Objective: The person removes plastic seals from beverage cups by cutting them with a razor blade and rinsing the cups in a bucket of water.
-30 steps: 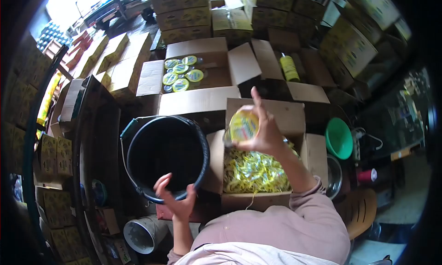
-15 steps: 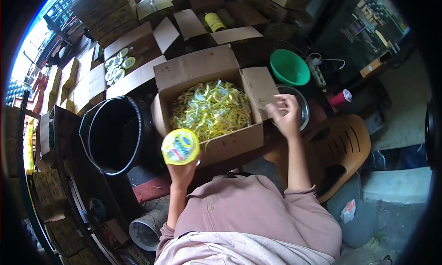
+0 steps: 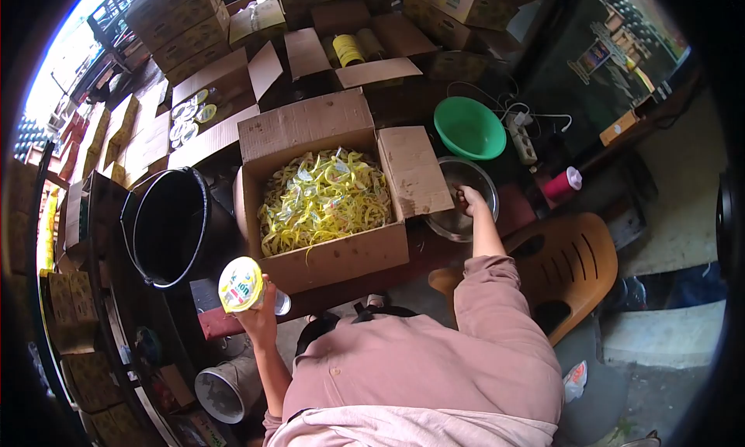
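My left hand (image 3: pixel 261 320) is wrapped round a clear plastic cup with a yellow and white printed film lid (image 3: pixel 240 285). The cup is tilted so that its lid faces me, left of the cardboard box. My right hand (image 3: pixel 469 201) reaches into a metal bowl (image 3: pixel 493 191) at the box's right. Its fingers are drawn together; what they hold, if anything, is too small to name. Between my hands stands the open cardboard box (image 3: pixel 341 262), full of yellow and clear film strips (image 3: pixel 326 195).
A black bucket (image 3: pixel 203 214) stands left of the box. Behind the metal bowl sits a green bowl (image 3: pixel 469 129), near a power strip (image 3: pixel 521 140) and a pink thread spool (image 3: pixel 563 185). An orange chair (image 3: pixel 574 253) is at my right. Another open box (image 3: pixel 213 140) holds several lidded cups.
My right hand has gone from above the box's right flap down into the metal bowl, its fingers closing. My left hand has shifted left and slightly down with the cup. The view has shifted.
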`<action>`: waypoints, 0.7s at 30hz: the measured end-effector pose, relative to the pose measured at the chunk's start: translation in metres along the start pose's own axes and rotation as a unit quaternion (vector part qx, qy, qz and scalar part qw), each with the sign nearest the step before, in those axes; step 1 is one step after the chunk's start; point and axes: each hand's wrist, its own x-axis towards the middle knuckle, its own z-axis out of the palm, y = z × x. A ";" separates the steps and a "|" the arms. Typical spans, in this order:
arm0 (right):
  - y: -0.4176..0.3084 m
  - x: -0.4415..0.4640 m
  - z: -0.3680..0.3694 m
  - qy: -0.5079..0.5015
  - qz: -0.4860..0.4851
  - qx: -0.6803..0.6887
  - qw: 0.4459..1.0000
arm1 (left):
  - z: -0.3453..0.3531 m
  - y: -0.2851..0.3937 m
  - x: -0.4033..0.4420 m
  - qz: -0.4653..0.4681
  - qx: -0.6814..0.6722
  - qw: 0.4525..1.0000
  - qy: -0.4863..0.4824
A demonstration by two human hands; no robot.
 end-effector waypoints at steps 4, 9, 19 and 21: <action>0.002 0.030 -0.007 -0.015 0.045 0.038 0.998 | 0.000 -0.004 -0.017 -0.034 0.004 0.999 0.029; -0.016 0.019 0.001 0.077 -0.064 -0.355 0.930 | 0.001 0.003 -0.022 -0.052 -0.014 0.995 0.081; 0.037 0.011 0.006 0.167 -0.430 -0.419 0.782 | -0.015 -0.011 -0.018 -0.026 0.091 0.993 0.077; 0.055 -0.019 0.017 0.163 -0.510 -0.429 0.728 | -0.007 -0.002 -0.019 -0.024 0.053 0.993 0.101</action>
